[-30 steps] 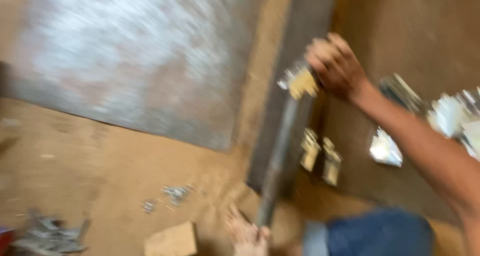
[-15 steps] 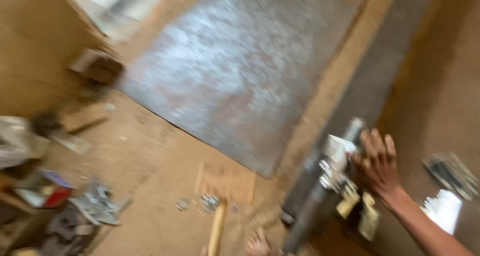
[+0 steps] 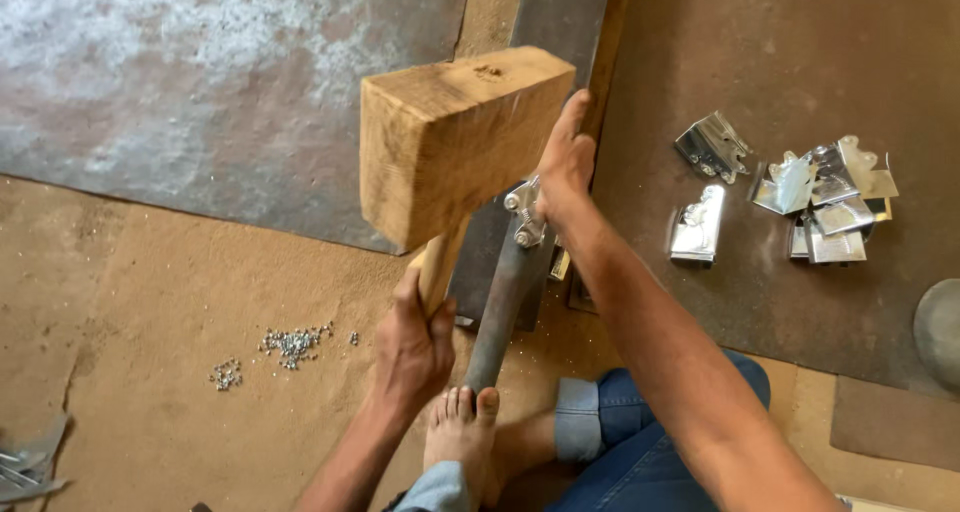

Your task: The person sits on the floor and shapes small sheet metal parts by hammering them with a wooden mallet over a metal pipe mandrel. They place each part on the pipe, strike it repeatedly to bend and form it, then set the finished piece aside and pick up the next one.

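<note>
Left hand (image 3: 412, 344) is clamped on the handle of a wooden mallet (image 3: 455, 142) — handle runs near-vertical in view, leaning slightly right, head raised toward the camera with its long axis across the handle, roughly left-right. Right hand (image 3: 566, 167) grips the small metal bracket (image 3: 524, 215) seated on the upper end of a steel bar (image 3: 505, 302), fingers wrapped, thumb up. The bar's long axis runs from the bare foot (image 3: 462, 434) up and to the right; the foot touches its lower end. Bar lies over a dark steel strip (image 3: 555, 17) on the floor (image 3: 150, 302). Loose rivets (image 3: 292, 342) scattered left of the mallet hand — shiny stamped brackets (image 3: 810, 197) piled well to the right.
</note>
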### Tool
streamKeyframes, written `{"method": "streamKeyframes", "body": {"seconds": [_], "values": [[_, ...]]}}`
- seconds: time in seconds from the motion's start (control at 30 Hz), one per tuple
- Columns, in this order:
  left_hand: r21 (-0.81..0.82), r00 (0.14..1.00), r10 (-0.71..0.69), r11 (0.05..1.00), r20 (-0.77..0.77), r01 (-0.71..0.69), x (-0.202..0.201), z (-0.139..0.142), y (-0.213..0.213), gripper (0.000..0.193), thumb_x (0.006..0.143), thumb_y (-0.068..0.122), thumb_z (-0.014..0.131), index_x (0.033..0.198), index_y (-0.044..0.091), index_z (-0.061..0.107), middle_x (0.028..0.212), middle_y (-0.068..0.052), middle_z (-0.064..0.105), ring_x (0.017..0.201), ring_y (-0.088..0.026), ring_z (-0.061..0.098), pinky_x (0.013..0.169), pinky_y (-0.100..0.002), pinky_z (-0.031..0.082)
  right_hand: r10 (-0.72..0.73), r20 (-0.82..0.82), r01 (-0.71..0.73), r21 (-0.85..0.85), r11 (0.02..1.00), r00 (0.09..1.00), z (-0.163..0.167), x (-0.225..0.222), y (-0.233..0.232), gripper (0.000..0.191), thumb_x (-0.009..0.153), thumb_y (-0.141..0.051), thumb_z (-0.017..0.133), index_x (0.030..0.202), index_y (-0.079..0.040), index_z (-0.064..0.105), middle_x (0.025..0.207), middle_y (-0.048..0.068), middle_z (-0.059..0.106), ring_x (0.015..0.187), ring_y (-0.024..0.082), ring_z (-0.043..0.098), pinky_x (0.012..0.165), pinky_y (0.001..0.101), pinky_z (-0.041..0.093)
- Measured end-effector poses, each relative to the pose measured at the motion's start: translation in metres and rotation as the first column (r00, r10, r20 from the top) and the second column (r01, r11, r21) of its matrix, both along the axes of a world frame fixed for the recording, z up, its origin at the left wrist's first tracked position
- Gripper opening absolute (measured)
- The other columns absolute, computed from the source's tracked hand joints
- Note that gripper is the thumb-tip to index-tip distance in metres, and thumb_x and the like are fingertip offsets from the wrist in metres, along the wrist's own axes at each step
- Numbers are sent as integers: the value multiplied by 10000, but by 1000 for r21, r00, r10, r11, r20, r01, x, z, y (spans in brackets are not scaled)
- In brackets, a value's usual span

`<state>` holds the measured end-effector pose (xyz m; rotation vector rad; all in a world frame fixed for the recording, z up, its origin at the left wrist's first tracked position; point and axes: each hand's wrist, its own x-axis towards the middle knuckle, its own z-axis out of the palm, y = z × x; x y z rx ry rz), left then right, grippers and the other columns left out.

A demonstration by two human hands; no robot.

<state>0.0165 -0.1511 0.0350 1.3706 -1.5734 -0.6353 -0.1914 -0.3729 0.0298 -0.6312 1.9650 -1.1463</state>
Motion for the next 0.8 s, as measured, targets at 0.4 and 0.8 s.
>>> {"method": "streamKeyframes", "body": {"seconds": [0.4, 0.8], "values": [[268, 996, -76, 959, -49, 86, -9, -14, -28, 314, 1170, 299, 362, 1418, 107, 340, 701, -139, 591, 505, -235, 560, 404, -394, 432, -33, 261, 8, 98, 995, 965, 1, -9, -7, 756, 1038, -705, 212, 994, -30, 549, 744, 113, 455, 556, 248, 443, 494, 460, 386], [173, 1000, -10, 985, 15, 7, -13, -24, -14, 401, 1079, 267, 460, 1420, 72, 375, 741, -185, 649, 529, -298, 640, 409, -428, 492, 375, 659, -243, -287, 926, 652, -26, -28, 0, 634, 1091, -498, 237, 1193, -6, 624, 950, 145, 676, 817, 263, 682, 702, 446, 615]]}}
